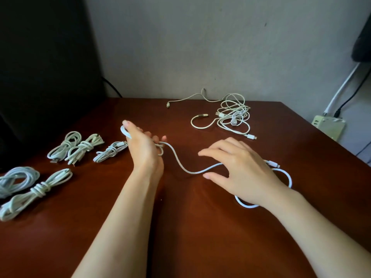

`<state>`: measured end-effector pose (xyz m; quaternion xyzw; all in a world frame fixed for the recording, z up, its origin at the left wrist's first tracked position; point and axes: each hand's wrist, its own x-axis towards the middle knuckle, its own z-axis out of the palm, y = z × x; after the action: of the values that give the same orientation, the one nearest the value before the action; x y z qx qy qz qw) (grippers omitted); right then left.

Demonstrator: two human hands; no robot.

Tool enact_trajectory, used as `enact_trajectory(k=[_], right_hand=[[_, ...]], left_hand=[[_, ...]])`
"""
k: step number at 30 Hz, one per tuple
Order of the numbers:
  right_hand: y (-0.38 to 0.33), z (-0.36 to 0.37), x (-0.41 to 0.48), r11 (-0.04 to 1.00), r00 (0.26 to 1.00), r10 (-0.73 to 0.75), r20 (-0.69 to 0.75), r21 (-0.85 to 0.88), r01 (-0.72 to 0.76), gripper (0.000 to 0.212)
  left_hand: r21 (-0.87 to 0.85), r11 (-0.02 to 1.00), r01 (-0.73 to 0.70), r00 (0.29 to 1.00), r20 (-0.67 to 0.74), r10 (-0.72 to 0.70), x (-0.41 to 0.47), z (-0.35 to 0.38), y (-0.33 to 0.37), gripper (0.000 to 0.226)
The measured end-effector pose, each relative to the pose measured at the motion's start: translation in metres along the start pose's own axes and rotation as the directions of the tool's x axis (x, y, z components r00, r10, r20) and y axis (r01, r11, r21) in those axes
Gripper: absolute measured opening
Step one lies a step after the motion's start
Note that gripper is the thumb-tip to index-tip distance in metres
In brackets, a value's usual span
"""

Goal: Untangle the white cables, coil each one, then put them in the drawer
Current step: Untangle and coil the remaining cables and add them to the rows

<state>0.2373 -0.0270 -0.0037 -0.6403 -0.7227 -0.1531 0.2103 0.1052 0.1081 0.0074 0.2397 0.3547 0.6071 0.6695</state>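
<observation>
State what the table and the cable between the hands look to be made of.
Table: probably wood or a wood-look veneer, with a glossy reddish-brown finish. A soft sheen shows on it, but no grain is clear.
Cable: apparently a smooth white plastic or rubbery jacket, and flexible. It bends in soft curves from the left hand to under the right hand.

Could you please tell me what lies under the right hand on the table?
A white cable runs under the right hand and reappears as a loop by the wrist. Its course beneath the palm is hidden, so contact is unclear.
</observation>
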Motion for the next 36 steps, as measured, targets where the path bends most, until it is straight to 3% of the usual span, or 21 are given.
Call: enact_trajectory(k=[5,9,11,15,19,22,25,28,31,33,36], right_hand=[[-0.026,0.002,0.0,0.998,0.995,0.009,-0.104,-0.056,-0.015,0.023],[-0.035,0.015,0.001,0.981,0.985,0.146,0.089,-0.139,-0.132,0.03],[-0.032,0.019,0.001,0.973,0.981,0.173,0.089,-0.173,-0.155,0.023],[-0.024,0.023,0.003,0.969,0.983,0.145,-0.114,-0.183,-0.164,0.016],[-0.021,0.009,0.008,0.982,0.958,0.054,-0.283,-0.159,-0.103,0.027],[-0.023,0.004,0.007,0.99,0.943,0.035,-0.332,-0.116,-0.077,0.028],[-0.025,0.0,0.004,0.997,0.964,-0.062,-0.259,-0.063,0.048,0.028],[-0.028,-0.002,0.002,0.989,0.975,-0.148,-0.163,-0.033,0.145,0.032],[-0.035,0.0,0.001,0.974,0.97,-0.219,-0.103,0.032,0.223,0.034],[-0.039,0.002,0.0,0.964,0.962,-0.252,-0.107,0.064,0.259,0.036],[-0.039,0.002,0.0,0.945,0.948,-0.262,-0.178,0.151,0.29,0.034]], left_hand=[[-0.003,1.0,-0.031,0.999,-0.018,0.031,0.0,0.001,0.0,0.042],[-0.135,0.987,0.085,0.996,-0.007,-0.086,-0.004,0.003,0.002,0.044],[-0.26,0.952,0.161,0.987,0.033,-0.158,-0.004,0.002,0.003,0.046],[-0.426,0.882,0.203,0.978,0.045,-0.204,0.001,-0.004,0.007,0.047],[-0.473,0.863,0.178,0.983,0.046,-0.177,0.002,-0.006,0.011,0.051],[-0.304,0.947,0.103,0.994,0.058,-0.09,-0.002,-0.002,0.01,0.05],[-0.029,0.997,-0.073,0.994,0.075,0.075,-0.007,0.004,0.008,0.044],[0.209,0.952,-0.221,0.973,0.117,0.2,-0.008,0.005,0.003,0.041],[0.407,0.833,-0.376,0.926,0.206,0.317,-0.011,0.004,-0.002,0.039],[0.511,0.754,-0.413,0.909,0.29,0.3,-0.015,0.005,-0.004,0.032],[0.603,0.733,-0.314,0.92,0.385,0.076,-0.017,0.006,-0.01,0.035]])
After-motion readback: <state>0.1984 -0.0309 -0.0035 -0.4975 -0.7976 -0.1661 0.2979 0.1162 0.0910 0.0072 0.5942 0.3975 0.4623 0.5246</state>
